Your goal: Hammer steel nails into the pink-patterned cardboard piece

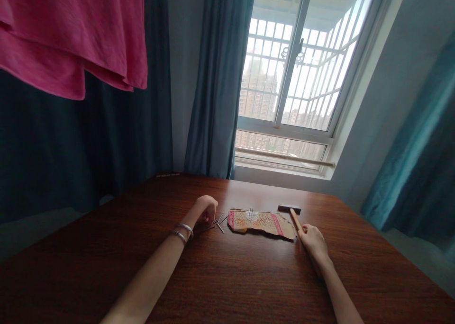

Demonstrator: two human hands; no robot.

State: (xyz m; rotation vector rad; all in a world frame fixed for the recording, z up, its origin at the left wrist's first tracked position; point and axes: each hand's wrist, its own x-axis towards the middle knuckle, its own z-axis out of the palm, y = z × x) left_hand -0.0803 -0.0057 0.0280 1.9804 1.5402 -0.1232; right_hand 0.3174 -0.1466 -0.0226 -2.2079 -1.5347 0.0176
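Note:
My right hand is wrapped round the wooden handle of a hammer, whose dark head rests on the table. At the left, my left hand is bent down over several loose nails, fingers curled together. What those fingertips hold, if anything, is hidden. Between the hands lies a torn strip of patterned cardboard with pink bands and a pale patch. A few nails stand upright in that patch. Silver bangles circle my left wrist.
The brown wooden table runs back to a barred window. Blue curtains hang behind it, and a pink cloth hangs at the upper left. A small pale strip lies at the far left edge.

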